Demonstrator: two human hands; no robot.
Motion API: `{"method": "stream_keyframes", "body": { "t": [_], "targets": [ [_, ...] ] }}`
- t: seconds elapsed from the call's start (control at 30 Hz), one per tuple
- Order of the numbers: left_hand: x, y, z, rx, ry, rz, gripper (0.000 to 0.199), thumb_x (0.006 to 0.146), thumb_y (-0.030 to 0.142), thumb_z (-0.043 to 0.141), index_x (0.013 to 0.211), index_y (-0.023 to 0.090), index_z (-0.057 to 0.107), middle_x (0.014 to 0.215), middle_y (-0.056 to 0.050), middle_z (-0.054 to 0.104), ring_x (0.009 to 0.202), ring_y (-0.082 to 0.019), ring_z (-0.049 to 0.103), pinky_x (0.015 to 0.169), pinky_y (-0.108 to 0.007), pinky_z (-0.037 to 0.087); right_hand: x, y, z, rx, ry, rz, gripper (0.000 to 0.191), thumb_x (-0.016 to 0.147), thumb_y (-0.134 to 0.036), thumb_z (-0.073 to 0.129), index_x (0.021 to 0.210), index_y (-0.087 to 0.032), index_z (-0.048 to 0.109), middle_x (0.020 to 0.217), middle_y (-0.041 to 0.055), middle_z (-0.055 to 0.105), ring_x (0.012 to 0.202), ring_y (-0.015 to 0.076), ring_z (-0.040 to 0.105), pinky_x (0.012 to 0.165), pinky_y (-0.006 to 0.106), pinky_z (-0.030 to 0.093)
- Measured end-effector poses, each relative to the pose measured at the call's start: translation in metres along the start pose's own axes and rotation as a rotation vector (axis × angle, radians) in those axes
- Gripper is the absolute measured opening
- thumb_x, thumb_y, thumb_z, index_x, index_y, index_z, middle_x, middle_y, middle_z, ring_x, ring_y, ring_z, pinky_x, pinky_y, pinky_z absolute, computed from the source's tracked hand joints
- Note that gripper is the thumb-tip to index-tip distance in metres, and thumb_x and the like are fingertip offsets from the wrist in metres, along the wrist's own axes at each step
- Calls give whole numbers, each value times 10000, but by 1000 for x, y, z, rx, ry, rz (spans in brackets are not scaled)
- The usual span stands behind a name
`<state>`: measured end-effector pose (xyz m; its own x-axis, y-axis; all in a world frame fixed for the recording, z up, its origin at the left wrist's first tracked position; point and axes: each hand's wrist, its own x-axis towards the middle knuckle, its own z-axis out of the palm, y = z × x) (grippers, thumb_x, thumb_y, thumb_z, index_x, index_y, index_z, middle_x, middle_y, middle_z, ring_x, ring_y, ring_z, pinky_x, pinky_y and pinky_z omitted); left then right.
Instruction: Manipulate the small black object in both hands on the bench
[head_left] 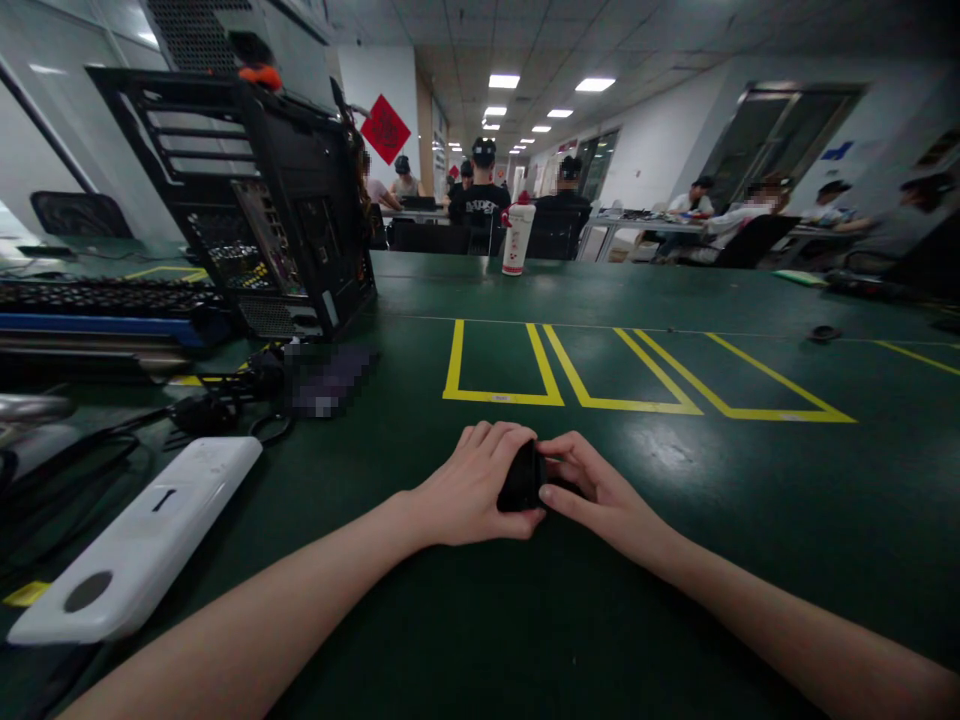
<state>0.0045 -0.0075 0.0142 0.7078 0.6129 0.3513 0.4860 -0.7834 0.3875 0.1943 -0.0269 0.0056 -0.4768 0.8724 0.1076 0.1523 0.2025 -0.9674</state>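
Observation:
A small black object (520, 480) with a rounded side and a straight edge is between my hands, low over the green table (480, 640); its exact kind does not show. My left hand (476, 485) is wrapped around it from the left, thumb on the near side and fingers over the far side. From the right, the thumb and fingertips of my right hand (589, 485) pinch its straight edge. Part of the object is covered by the fingers of both hands.
Ahead lie yellow tape outlines (502, 398) and a white-and-red cup (517, 238). On the left stand an open black computer case (300, 220), a long white device (142, 545), cables (202, 410) and a keyboard (97, 297). A small black ring-like item (825, 333) sits far right. People sit beyond.

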Motion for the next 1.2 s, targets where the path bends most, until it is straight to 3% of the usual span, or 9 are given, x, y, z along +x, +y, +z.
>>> {"method": "stream_keyframes", "body": {
  "t": [0.13, 0.3, 0.5, 0.7, 0.87, 1.07, 1.2],
  "targets": [
    [1, 1, 0, 7, 4, 2, 603, 697, 380, 597, 1177, 173, 296, 1150, -95, 431, 984, -241, 422, 860, -390, 337, 2, 0, 1, 26, 30, 31, 206, 814, -277, 511, 1002, -229, 441, 1019, 26, 510, 980, 163, 539, 860, 341, 451],
    [1, 1, -1, -5, -7, -4, 619, 691, 387, 613, 1181, 187, 293, 1153, -90, 431, 984, -243, 426, 853, -389, 344, 3, -2, 2, 17, 43, 74, 312, 803, -268, 524, 1088, -221, 407, 1097, 55, 486, 1020, 172, 517, 909, 366, 426],
    [0, -1, 0, -19, -14, -13, 585, 698, 314, 619, 1171, 205, 293, 1160, -78, 427, 987, -234, 427, 849, -380, 344, -2, -2, -1, -37, -6, 4, 322, 762, -211, 579, 1033, -234, 407, 1057, 32, 496, 1046, 181, 506, 910, 370, 421],
    [0, -1, 0, -21, -7, -14, 586, 707, 336, 611, 1180, 206, 291, 1158, -81, 429, 982, -238, 430, 847, -384, 345, -1, -2, 1, 7, 27, 46, 223, 802, -280, 524, 993, -227, 422, 980, 29, 524, 956, 177, 548, 799, 348, 481],
    [1, 1, 0, -13, -19, -14, 566, 710, 327, 607, 1171, 198, 304, 1161, -86, 430, 984, -240, 430, 847, -384, 346, 0, -5, 2, -55, 38, 53, 305, 801, -252, 521, 1081, -224, 404, 1099, 57, 479, 1021, 189, 519, 872, 378, 454],
    [2, 0, 2, -6, -3, -26, 624, 674, 300, 634, 1183, 213, 282, 1151, -79, 438, 978, -243, 435, 841, -390, 345, -3, -5, -1, -115, 22, -49, 295, 755, -195, 574, 1008, -233, 426, 1030, 28, 482, 1044, 186, 505, 930, 390, 410],
    [1, -1, 2, -14, 4, -19, 601, 698, 313, 615, 1187, 219, 279, 1153, -76, 439, 981, -240, 439, 835, -384, 348, -2, -6, 1, -54, 46, 10, 199, 786, -245, 539, 961, -226, 448, 990, 23, 500, 995, 178, 532, 867, 370, 457]
  ]
}}
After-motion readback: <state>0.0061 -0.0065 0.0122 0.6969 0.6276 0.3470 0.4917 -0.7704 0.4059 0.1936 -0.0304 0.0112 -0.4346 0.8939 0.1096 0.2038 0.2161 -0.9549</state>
